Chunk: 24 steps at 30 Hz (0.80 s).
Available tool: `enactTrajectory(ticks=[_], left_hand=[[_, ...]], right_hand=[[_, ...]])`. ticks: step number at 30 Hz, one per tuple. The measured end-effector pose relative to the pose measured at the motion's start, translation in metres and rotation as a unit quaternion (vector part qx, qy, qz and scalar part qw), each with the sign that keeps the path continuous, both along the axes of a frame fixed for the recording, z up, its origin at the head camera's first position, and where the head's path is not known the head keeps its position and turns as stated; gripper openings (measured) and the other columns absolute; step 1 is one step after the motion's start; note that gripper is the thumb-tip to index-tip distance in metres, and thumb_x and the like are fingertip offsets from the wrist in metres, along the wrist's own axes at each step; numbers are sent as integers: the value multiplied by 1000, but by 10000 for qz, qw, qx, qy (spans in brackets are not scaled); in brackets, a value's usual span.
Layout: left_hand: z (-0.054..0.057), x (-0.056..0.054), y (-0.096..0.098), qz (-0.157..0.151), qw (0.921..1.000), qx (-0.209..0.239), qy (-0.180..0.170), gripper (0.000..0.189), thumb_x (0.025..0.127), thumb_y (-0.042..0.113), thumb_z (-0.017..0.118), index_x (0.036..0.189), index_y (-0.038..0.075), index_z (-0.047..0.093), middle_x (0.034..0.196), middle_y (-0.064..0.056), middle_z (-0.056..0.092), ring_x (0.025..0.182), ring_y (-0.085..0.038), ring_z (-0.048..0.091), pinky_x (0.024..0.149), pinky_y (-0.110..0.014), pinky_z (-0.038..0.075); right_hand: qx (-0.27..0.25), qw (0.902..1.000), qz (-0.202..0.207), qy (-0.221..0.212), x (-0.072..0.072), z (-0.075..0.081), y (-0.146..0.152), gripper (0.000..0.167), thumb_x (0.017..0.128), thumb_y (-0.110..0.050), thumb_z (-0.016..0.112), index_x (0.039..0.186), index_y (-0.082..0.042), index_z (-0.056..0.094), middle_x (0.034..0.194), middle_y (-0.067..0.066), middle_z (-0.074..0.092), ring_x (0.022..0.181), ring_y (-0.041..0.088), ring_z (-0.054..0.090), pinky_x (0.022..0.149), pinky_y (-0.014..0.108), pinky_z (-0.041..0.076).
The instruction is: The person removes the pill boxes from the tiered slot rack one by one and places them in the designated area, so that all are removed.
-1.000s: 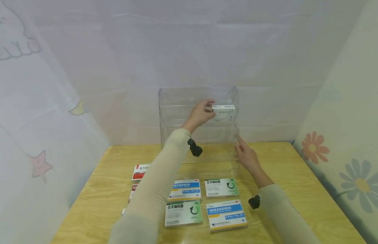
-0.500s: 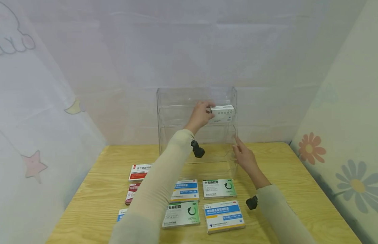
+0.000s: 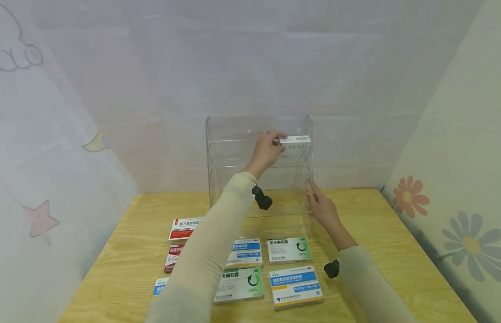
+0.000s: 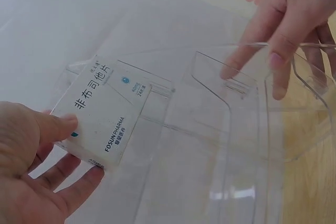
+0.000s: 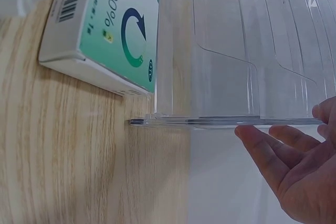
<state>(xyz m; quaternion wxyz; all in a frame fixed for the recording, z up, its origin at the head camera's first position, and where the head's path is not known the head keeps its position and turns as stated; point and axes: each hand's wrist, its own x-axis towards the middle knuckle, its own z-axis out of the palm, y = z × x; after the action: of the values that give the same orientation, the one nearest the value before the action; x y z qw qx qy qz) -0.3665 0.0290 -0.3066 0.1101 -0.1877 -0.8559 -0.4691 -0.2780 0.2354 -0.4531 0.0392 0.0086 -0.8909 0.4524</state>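
My left hand [image 3: 267, 151] grips a white medicine box [image 4: 102, 111] by its left end, thumb on the printed front and fingers underneath. In the head view, the box is at the right of an upper tier of a clear tiered display rack [image 3: 258, 179]. Its lower part looks pale there; whether the box sits inside the tier I cannot tell. My right hand [image 3: 324, 209] touches the rack's right side panel with extended fingers, as the right wrist view also shows in its hand [image 5: 307, 163].
On the wooden table [image 3: 355, 211], green-and-white boxes [image 3: 288, 250] and blue-and-white boxes [image 3: 296, 287] lie flat before the rack. Red-and-white boxes [image 3: 185, 229] lie at left, partly behind my left sleeve [image 3: 212, 237]. A fabric backdrop [image 3: 250, 67] stands close behind the rack.
The white medicine box has risen slightly, and more of its top face shows. My left hand still grips it. My right hand stays at the rack's side; the head view has shifted a little.
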Motion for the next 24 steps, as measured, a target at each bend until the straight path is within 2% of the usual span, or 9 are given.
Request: enactTrajectory(ticks=[3,7,10,14,20,24], left_hand=[[7,2,-1,-4,9999,132,41,33,96,14,71,129,16,67,126,-6,52,114,-19,58,85,-27,56],[19,6,-4,-51,9994,347,75,36,93,12,74,128,14,67,125,-9,52,109,-20,60,77,-26,57],[26,10,-10,-185,9987,468,-3,38,92,10,75,129,12,67,125,-12,51,106,-20,62,74,-25,59],[31,20,-22,-436,9970,622,-138,38,94,9,73,131,10,66,131,-12,51,108,-21,63,77,-26,60],[34,41,-43,-642,9957,634,-215,38,94,11,73,131,10,65,129,-9,53,108,-20,63,79,-24,60],[31,59,-59,-713,9965,360,-237,38,94,13,73,131,12,66,131,-6,52,109,-20,62,79,-26,60]], right_hand=[[60,10000,-2,12,0,0,-1,58,108,-47,39,162,-36,20,149,26,49,102,41,71,82,48,61],[27,10000,17,20,-1,1,-1,57,109,-44,40,162,-36,20,149,27,48,104,41,70,80,46,62],[-28,10000,28,-12,-2,2,-2,57,109,-41,40,162,-36,19,150,27,47,107,43,68,78,44,62],[99,9999,12,16,-1,2,-3,57,110,-43,39,163,-36,18,149,26,49,105,41,69,78,44,62],[316,9989,-149,322,0,2,-6,56,110,-38,38,163,-31,22,138,24,59,85,35,72,63,35,59],[435,9974,-251,518,0,5,-9,55,110,-36,38,162,-26,25,135,26,60,68,24,66,53,30,51]])
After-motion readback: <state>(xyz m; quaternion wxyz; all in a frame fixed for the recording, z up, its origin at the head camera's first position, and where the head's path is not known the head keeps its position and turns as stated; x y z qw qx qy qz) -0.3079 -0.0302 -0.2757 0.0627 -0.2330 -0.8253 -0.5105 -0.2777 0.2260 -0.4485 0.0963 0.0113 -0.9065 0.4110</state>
